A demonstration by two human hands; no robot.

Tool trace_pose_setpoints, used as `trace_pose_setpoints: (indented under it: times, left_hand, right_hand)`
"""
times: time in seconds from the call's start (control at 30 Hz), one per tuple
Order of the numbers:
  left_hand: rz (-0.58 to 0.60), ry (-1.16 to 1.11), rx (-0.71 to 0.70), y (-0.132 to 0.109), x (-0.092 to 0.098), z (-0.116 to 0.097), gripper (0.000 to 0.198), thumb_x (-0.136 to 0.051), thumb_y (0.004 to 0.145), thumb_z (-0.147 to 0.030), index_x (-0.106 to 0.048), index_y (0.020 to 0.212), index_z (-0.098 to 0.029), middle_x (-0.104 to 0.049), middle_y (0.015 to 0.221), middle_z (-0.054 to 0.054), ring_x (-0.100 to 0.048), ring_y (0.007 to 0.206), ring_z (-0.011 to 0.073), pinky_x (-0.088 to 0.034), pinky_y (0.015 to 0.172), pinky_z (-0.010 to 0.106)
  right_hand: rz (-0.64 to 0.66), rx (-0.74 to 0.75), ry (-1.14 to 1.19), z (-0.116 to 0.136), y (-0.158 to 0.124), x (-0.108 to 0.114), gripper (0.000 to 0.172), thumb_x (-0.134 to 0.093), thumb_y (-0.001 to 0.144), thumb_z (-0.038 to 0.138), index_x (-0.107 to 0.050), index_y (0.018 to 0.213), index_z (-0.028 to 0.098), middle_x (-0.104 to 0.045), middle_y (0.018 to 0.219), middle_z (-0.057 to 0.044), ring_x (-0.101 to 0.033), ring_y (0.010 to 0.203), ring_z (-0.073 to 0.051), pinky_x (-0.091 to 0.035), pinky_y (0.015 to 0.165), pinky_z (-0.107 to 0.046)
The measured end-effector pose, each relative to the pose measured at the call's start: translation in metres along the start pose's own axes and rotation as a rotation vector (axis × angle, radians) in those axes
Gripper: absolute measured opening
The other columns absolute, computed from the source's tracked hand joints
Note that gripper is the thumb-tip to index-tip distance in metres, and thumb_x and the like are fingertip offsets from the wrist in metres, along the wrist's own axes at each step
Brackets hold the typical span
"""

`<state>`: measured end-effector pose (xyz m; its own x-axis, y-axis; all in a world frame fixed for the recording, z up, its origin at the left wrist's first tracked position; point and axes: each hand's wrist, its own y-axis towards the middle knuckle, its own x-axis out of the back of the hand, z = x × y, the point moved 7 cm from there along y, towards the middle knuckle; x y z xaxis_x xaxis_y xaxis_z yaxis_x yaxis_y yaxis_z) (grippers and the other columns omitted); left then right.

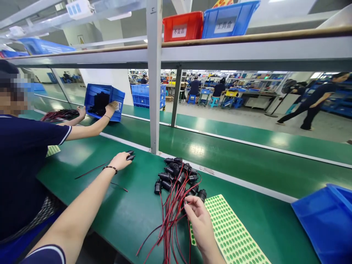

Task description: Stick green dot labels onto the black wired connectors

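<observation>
My left hand reaches out over the green table and is closed on black connectors whose red-black wires trail back to the left. My right hand sits nearer me, its fingers pinched at the wires of a bundle of black connectors with red and black leads, which lies fanned out on the table. Under that hand lies a sheet of green round stickers.
A co-worker on the left tips a blue bin of black parts with both hands. A blue tray sits at the right. A grey post rises beyond the bundle. Beyond it runs a green conveyor. Red and blue bins stand overhead.
</observation>
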<state>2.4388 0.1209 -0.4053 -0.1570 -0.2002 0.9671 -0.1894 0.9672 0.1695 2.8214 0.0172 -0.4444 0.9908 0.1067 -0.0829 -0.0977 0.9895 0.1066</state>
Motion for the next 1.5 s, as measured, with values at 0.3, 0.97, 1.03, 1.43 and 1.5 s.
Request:
trace_pose_setpoints:
  times: [0.3, 0.97, 1.03, 1.43, 1.5]
  left_hand:
    - [-0.146, 0.060, 0.096, 0.019, -0.036, 0.001, 0.045, -0.037, 0.085, -0.029, -0.041, 0.127, -0.015, -0.033, 0.138, 0.014, -0.026, 0.126, 0.0308, -0.029, 0.098, 0.046]
    - [-0.188, -0.759, -0.409, -0.099, -0.004, -0.206, 0.020, -0.046, 0.082, -0.029, -0.058, 0.095, -0.020, -0.049, 0.116, 0.006, -0.041, 0.114, 0.0214, -0.030, 0.101, 0.040]
    - [0.009, -0.959, -0.422, -0.113, -0.019, -0.227, 0.019, -0.047, 0.082, -0.029, -0.057, 0.094, -0.019, -0.053, 0.108, 0.006, -0.048, 0.103, 0.0192, -0.037, 0.094, 0.036]
    - [0.431, -1.212, -0.300, -0.143, -0.070, -0.254, 0.016, -0.055, 0.074, -0.026, -0.053, 0.066, -0.013, -0.052, 0.063, -0.001, -0.046, 0.059, 0.0098, -0.038, 0.057, 0.021]
    - [0.418, -1.224, -0.274, -0.141, -0.073, -0.251, 0.016, -0.055, 0.074, -0.027, -0.054, 0.067, -0.013, -0.052, 0.063, -0.001, -0.045, 0.059, 0.0098, -0.038, 0.057, 0.021]
  right_hand:
    - [-0.046, 0.050, -0.055, -0.007, 0.010, 0.008, 0.023, -0.059, 0.074, 0.037, -0.055, 0.085, 0.018, -0.057, 0.078, -0.004, -0.052, 0.067, -0.015, -0.041, 0.060, -0.027]
    - [0.245, -0.021, -0.814, 0.001, 0.011, 0.058, 0.016, -0.059, 0.062, 0.015, -0.063, 0.076, 0.022, -0.054, 0.062, 0.003, -0.044, 0.055, -0.012, -0.026, 0.051, -0.022]
    - [0.288, -0.011, -0.784, 0.006, 0.012, 0.055, 0.010, -0.052, 0.067, 0.014, -0.060, 0.068, 0.020, -0.053, 0.060, 0.003, -0.045, 0.057, -0.012, -0.028, 0.053, -0.022]
    - [-0.048, 0.314, -0.615, 0.043, 0.006, 0.038, 0.009, -0.052, 0.074, 0.015, -0.058, 0.079, 0.019, -0.054, 0.084, -0.003, -0.050, 0.080, -0.017, -0.041, 0.072, -0.031]
    - [-0.166, 0.492, -0.707, 0.052, -0.002, 0.031, 0.009, -0.053, 0.075, 0.015, -0.060, 0.080, 0.020, -0.051, 0.093, -0.005, -0.047, 0.092, -0.020, -0.039, 0.081, -0.037]
